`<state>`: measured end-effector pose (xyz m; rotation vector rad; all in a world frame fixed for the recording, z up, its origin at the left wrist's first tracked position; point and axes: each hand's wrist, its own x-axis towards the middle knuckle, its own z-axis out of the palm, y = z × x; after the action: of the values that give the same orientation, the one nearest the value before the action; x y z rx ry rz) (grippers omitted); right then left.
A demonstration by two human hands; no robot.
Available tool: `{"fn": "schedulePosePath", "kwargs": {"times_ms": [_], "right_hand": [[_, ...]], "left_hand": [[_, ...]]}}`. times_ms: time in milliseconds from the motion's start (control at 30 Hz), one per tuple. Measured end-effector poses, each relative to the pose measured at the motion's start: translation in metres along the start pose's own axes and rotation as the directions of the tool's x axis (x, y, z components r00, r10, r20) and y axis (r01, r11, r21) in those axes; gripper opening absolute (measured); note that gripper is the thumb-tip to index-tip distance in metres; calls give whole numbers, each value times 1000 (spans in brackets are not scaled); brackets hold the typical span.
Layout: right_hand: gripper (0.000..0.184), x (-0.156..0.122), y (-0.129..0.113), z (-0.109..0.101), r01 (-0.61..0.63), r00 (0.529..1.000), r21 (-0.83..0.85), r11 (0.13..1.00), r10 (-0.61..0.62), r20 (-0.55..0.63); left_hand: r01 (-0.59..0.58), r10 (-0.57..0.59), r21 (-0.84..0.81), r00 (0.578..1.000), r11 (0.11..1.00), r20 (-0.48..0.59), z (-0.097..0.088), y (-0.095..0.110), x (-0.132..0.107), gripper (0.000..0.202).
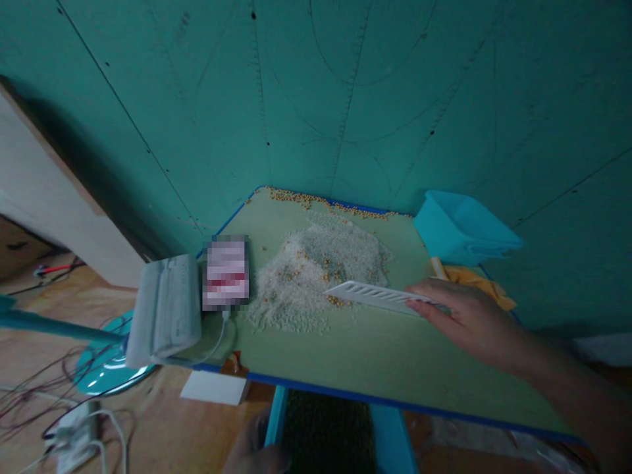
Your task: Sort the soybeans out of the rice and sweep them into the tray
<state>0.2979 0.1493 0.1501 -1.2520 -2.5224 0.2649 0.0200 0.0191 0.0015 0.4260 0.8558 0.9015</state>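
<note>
My right hand [451,309] grips a white slotted plastic strip [375,296] that reaches left over the table. Its pointed tip is at the near side of a pile of small whitish grains [316,263]. Yellow bean-like kernels [340,301] are scattered in the pile, and some lie by the tip. Below the table's front edge, my left hand [257,451] is closed on the left rim of a blue bin [392,434]. Dark fine contents [328,428] lie inside that bin. The left fingers are partly blurred and cut off by the frame.
More yellow kernels [301,197] line the back edge of the table [395,368]. A turquoise basket [459,230] and orange cloth [481,283] sit at its right. A pale box-shaped device [165,309] stands left, beside a pixelated object [226,273]. Cables and a power strip [79,438] lie on the floor.
</note>
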Motion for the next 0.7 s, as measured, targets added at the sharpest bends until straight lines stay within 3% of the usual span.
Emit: {"fn": "schedulePosePath", "kwargs": {"times_ms": [200,367,700], "right_hand": [[21,-4,-1,2,-5,1000,6,1000,5,-4],[22,-7,-4,0,40,999,10,999,-40,-5],[20,2,2,0,59,998,18,998,-59,-5]], "left_hand": [[-43,36,-61,994,997,-108,12,0,-4,44],[13,-18,-66,997,998,-79,12,1,-7,55],[-47,45,-28,996,999,-76,0,-3,-8,51]]}}
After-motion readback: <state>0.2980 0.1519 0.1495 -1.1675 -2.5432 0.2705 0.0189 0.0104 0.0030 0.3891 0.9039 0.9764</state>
